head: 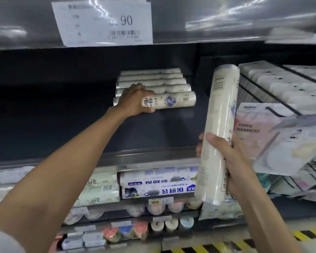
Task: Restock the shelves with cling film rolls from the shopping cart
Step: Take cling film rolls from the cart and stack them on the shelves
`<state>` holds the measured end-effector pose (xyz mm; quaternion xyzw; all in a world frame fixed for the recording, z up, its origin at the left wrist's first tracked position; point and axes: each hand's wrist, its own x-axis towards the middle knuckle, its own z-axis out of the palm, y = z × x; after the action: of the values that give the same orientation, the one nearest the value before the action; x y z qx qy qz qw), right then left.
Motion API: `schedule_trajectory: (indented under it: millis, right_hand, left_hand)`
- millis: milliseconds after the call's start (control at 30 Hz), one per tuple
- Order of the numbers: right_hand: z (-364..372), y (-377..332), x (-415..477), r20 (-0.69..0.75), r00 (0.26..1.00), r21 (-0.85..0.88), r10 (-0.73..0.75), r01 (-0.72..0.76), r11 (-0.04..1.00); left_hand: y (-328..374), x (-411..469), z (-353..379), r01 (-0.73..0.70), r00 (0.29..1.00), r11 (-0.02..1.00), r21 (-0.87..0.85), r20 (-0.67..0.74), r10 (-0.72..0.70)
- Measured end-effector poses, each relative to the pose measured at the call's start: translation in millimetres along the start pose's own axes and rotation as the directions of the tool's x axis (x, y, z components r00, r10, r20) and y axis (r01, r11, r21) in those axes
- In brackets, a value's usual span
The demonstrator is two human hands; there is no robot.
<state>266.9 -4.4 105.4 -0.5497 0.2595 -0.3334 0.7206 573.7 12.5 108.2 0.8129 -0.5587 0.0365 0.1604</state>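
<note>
The left hand (135, 99) reaches deep into the dark shelf (62, 115), its fingers curled over the left end of the front roll (171, 102) of cling film. That roll lies on its side across the shelf, printed with a blue flower and "100". It sits at the near edge of a row of matching rolls (150, 79), four more lined up side by side behind it towards the back wall. The right hand (232, 161) is held nearer the camera, in front of the shelf lip. Its fingers and thumb wrap the lower part of an upright roll (219, 134) that stands almost vertical, barcode near the top, leaning slightly right. Just to the right of this roll a pack marked "FIBER BAMBOO" (254, 128) hangs among other pale packs. Above, a white price label (102, 22) ending in "90" is fixed to the upper shelf edge. Below, more wrapped rolls (159, 183) fill the lower shelves, and yellow-and-black tape (226, 247) runs along the floor.
</note>
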Motion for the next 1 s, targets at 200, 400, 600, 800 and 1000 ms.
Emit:
schedule_trajectory:
  millis: [200,400,600,800,1000]
  right_hand:
    - [0.6,-2.0,-3.8,0.014,1.0,0.018,0.007,-0.007,1.0]
    - [9.3,-0.7,0.4,0.038,0.999,0.05,-0.013,0.011,0.999]
    - [8.4,2.5,0.9,0.03,0.999,0.077,-0.01,0.007,0.997]
    - [5.5,6.0,-1.0,0.027,0.999,0.089,0.017,-0.02,0.996]
    - [7.3,6.0,1.3,0.047,0.999,0.103,0.012,-0.017,0.995]
  left_hand:
    - [-12.6,-9.3,-5.3,0.019,0.998,0.985,-0.174,-0.055,-0.029]
    - [-13.8,-7.5,-0.5,0.021,0.985,0.981,-0.195,-0.165,-0.054]
    - [-20.8,-10.5,7.9,0.002,0.985,0.997,-0.082,-0.171,-0.016]
    - [-20.5,-13.9,12.6,0.007,0.967,0.998,-0.07,-0.252,-0.024]
    - [-19.8,-12.8,9.0,0.004,0.976,0.998,-0.061,-0.215,-0.017]
